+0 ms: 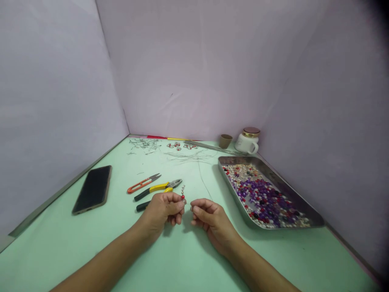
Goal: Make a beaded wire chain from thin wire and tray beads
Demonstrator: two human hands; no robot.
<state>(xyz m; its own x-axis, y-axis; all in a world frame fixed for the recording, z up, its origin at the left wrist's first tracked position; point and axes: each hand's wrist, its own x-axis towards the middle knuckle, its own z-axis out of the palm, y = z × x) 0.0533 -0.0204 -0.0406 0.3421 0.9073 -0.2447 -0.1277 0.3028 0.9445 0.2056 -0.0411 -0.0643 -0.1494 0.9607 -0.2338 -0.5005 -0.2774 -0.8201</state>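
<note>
Between the thumb and forefinger of my left hand point(162, 209) is a short strand of beads point(182, 196), with one red bead and several small pale ones rising above the fingertips. My right hand point(211, 219) is closed in a pinch just to the right, a small gap from the left fingertips. Whatever lies in that pinch is too small to make out. Behind my left hand are pliers with yellow and black handles point(158, 188). A second black-handled tool point(142, 206) is partly covered by that hand. Orange thread snips point(142, 183) lie farther back.
A metal tray point(235, 194) of mixed beads point(264, 198) stands at right. A phone point(93, 189) lies at left. Toward the back wall are wire scraps point(146, 144), small beaded pieces point(174, 144), long wires point(212, 147), a brown cup point(225, 141) and a lidded white mug point(246, 142).
</note>
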